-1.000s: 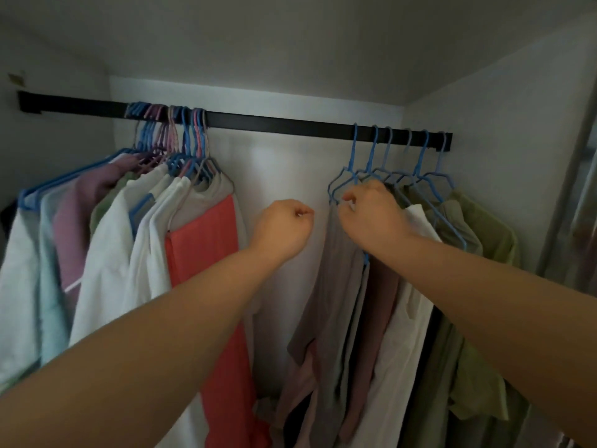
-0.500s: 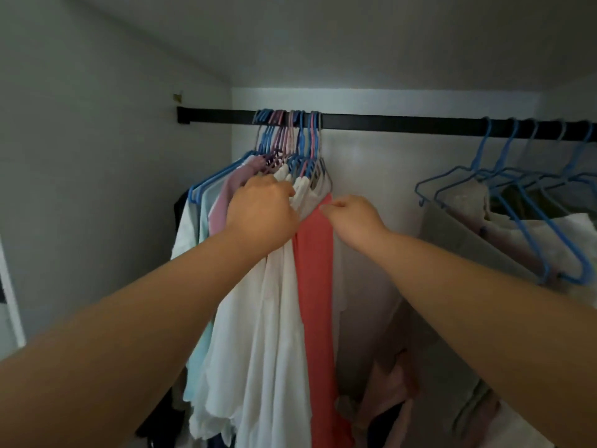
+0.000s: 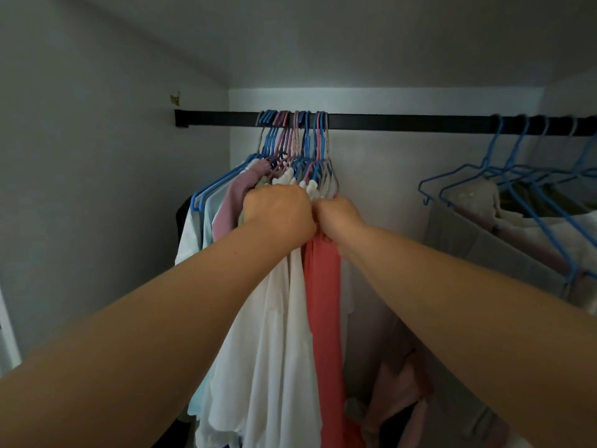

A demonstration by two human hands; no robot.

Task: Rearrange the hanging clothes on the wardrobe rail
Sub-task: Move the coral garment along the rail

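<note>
Dim, white-walled wardrobe interior (image 3: 97, 189)

One black rail (image 3: 387, 122) carries two bunches of hangers and clothes, left bunch (image 3: 290, 150) and right bunch (image 3: 523, 176); two hands reach in, left hand (image 3: 277, 211) and right hand (image 3: 339, 218).

1. A black wardrobe rail (image 3: 387, 121) runs across the closet, its left end fixed to the side wall.
2. Near the rail's left end hangs a tight bunch of blue and pink hangers (image 3: 295, 140) carrying white shirts (image 3: 274, 350), a pink garment (image 3: 232, 202) and a coral garment (image 3: 323, 302).
3. The left hand (image 3: 279, 211) grips the shoulders of the white shirts with curled fingers.
4. The right hand (image 3: 339, 216), touching the left, pinches the top of the coral garment.
5. Toward the rail's right end, well apart, hang looser blue hangers (image 3: 517, 176) with grey clothing (image 3: 484, 247).
</note>
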